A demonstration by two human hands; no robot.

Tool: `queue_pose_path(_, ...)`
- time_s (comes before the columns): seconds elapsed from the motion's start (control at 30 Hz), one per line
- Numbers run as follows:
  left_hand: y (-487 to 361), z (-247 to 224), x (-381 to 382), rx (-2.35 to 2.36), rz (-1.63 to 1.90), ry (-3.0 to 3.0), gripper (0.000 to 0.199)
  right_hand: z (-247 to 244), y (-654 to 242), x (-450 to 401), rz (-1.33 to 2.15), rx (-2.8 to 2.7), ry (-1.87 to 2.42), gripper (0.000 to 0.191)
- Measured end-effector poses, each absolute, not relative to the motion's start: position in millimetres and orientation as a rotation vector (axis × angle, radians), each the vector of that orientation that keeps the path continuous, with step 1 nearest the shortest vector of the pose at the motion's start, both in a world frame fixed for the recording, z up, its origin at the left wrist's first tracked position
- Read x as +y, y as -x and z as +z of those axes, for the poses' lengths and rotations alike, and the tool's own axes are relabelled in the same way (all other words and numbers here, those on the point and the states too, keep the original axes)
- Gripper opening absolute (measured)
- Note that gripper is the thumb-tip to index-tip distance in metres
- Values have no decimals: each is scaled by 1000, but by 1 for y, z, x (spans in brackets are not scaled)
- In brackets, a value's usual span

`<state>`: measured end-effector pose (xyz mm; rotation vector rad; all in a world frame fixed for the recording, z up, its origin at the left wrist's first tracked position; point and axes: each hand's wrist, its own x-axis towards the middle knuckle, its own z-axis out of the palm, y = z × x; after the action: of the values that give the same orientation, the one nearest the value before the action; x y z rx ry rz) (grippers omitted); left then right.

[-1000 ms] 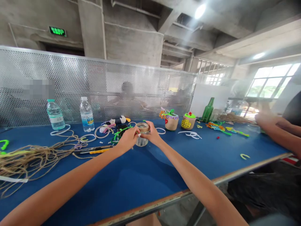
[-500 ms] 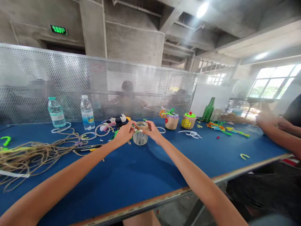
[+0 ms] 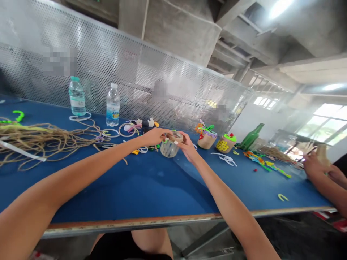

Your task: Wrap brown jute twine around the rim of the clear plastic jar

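Note:
A clear glass jar [image 3: 169,150] stands on the blue tabletop in front of me, with a tan twine-like band around its neck. My left hand [image 3: 157,136] is closed at the left of the neck, its fingertips bent over the band. From the right, my right hand [image 3: 189,147] grips the same neck, thumb toward me and fingers behind. Whether a loose twine end is pinched between the fingertips is too small to tell. Just left of the jar lie a white ring of strip [image 3: 143,149] and green bits of pipe cleaner.
A heap of twine [image 3: 54,139] spreads at left, below two water bottles [image 3: 77,99]. Two decorated jars [image 3: 208,140], white strips [image 3: 226,159], pipe cleaners [image 3: 257,158] and a green bottle [image 3: 252,137] stand or lie at right. A co-worker's hands [image 3: 316,164] hold something tan.
My view has tilted and dropped, so the table looks slanted. Both hands stay at the jar's neck; the left wrist lies flatter. The co-worker's tan object shows more clearly.

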<state>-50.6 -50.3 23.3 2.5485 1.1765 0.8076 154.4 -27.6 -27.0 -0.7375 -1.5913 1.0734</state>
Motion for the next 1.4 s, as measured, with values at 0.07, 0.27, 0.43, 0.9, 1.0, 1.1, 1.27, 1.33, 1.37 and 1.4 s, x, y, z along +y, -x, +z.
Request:
queue_pose_path(0.07, 54, 24, -52, 1170, 779, -2559, 24, -29, -150, -29, 1061, -1590, 733, 67)
queue_pose_path(0.27, 61, 18, -50, 1177, 792, -2612, 26, -38, -141, -30, 1046, -1549, 741, 75)
queue_pose_path(0.43, 53, 14, -48, 1192, 811, -2675, 26, -46, -133, -29, 1097, -1521, 745, 65)
queue_pose_path(0.9, 65, 51, -144, 1142, 650, -2731, 32, -23, -124, -76, 1458, -1681, 535, 61)
queue_pose_path(1.0, 75, 47, -176, 1173, 766, -2653, 32, -25, -115, -96, 1553, -1729, 472, 59)
queue_pose_path(1.1, 80, 42, -189, 1159, 895, -2590, 28, -26, -111, -109, 1579, -1790, 439, 68)
queue_pose_path(1.27, 79, 35, -180, 1147, 1024, -2505, 34, -21, -116, -109, 1439, -1930, 502, 96)
queue_pose_path(1.33, 77, 34, -177, 1161, 1015, -2519, 34, -18, -118, -111, 1213, -1946, 526, 105)
queue_pose_path(1.37, 76, 34, -177, 1172, 1008, -2522, 34, -16, -118, -114, 1063, -1949, 543, 111)
queue_pose_path(1.4, 74, 34, -178, 1185, 1007, -2521, 34, -16, -117, -119, 910, -1938, 569, 115)
